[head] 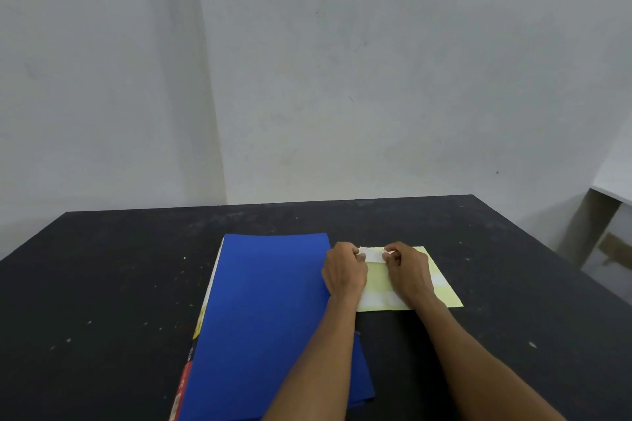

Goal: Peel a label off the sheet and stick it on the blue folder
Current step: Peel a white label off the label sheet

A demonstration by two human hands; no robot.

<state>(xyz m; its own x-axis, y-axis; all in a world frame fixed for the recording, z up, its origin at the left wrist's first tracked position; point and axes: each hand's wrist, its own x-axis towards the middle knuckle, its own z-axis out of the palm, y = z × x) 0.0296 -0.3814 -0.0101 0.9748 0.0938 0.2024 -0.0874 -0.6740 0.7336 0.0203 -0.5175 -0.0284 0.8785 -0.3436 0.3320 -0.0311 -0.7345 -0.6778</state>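
Head view, one frame, looking down on a black table [102,284] set against a pale wall [376,79].

Item 1: blue folder [273,311]. Lies flat on the table, left of centre, long side running away from the viewer. Cover is bare; no label on it. Printed paper edges in yellow and red show along its left side.

Item 2: label sheet [441,287]. Pale yellow backing, flat on the table just right of the folder. White patches remain along its near part, probably unpeeled labels; the yellow area reads as exposed backing.

Item 3: label [374,255]. Small white strip at the far edge of the sheet, held between the two hands. Whether it is fully clear of the backing cannot be told.

Item 4: left hand [343,272]. Fingers pinched on the left end of the label; wrist crosses the folder's right edge.

Item 5: right hand [408,270]. Fingers pinched on the right end of the label, resting over the sheet.

Progress, as a judgement: peeling is under way or just finished. Still to do: carry the label across to the folder, lay it on the cover and press it flat.
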